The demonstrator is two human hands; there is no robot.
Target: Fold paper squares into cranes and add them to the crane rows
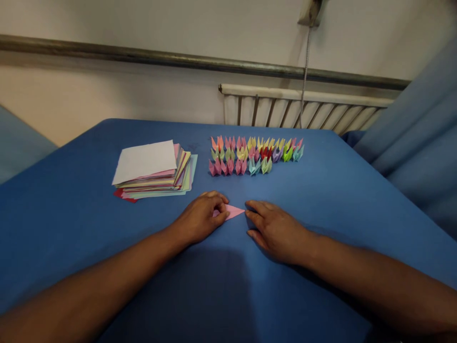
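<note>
A pink folded paper (pixel 233 212) lies on the blue table between my hands, its narrow point toward the right. My left hand (pixel 207 214) covers the paper's left part, with thumb and fingers curled over it and holding it. At the tip of that point, the fingertips of my right hand (pixel 274 228) rest on or just beside the paper. The right thumb is apart from the fingers, which are stretched out. How the paper is folded under the left hand is hidden.
A stack of coloured paper sheets (pixel 153 166), white on top, sits at the left. Several folded paper cranes (pixel 241 166) stand in rows behind my hands. The blue table (pixel 143 295) ends before a wall with a metal rail (pixel 178 58) and a radiator (pixel 307 94). A blue curtain (pixel 417 128) hangs right.
</note>
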